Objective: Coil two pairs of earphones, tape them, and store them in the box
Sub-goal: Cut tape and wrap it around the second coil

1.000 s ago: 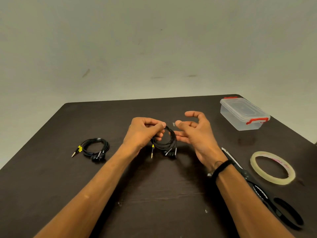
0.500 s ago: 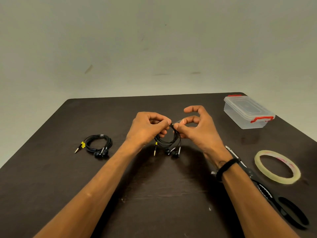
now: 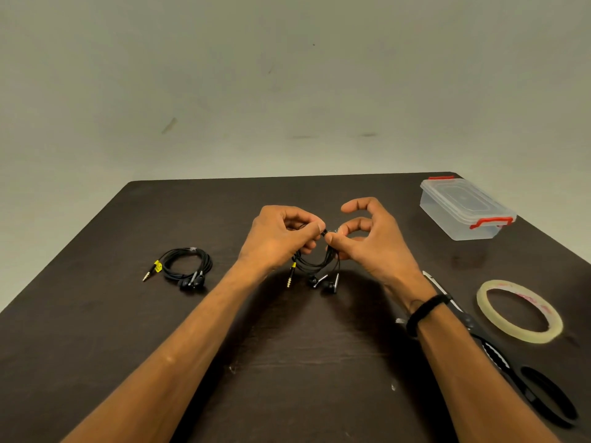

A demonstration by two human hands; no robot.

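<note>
My left hand [image 3: 281, 235] grips the top of a coiled pair of black earphones [image 3: 315, 266] above the middle of the table; its plug and two earbuds hang down. My right hand [image 3: 371, 238] pinches a small clear piece of tape [image 3: 335, 231] against the coil, thumb and middle finger together, forefinger raised. A second coiled pair of black earphones [image 3: 187, 266] with a yellow-tagged plug lies on the table to the left, a bit of tape on its top. The clear plastic box [image 3: 463, 209] with red latches stands at the back right, lid on.
A roll of clear tape [image 3: 519, 310] lies flat at the right. Black scissors [image 3: 499, 362] lie beside and partly under my right forearm. The dark table [image 3: 303, 362] ends close behind the box; a plain wall stands beyond.
My right hand has come in from apart to meet the left at the coil's top and now pinches the tape onto the cable. The left hand keeps its grip.
</note>
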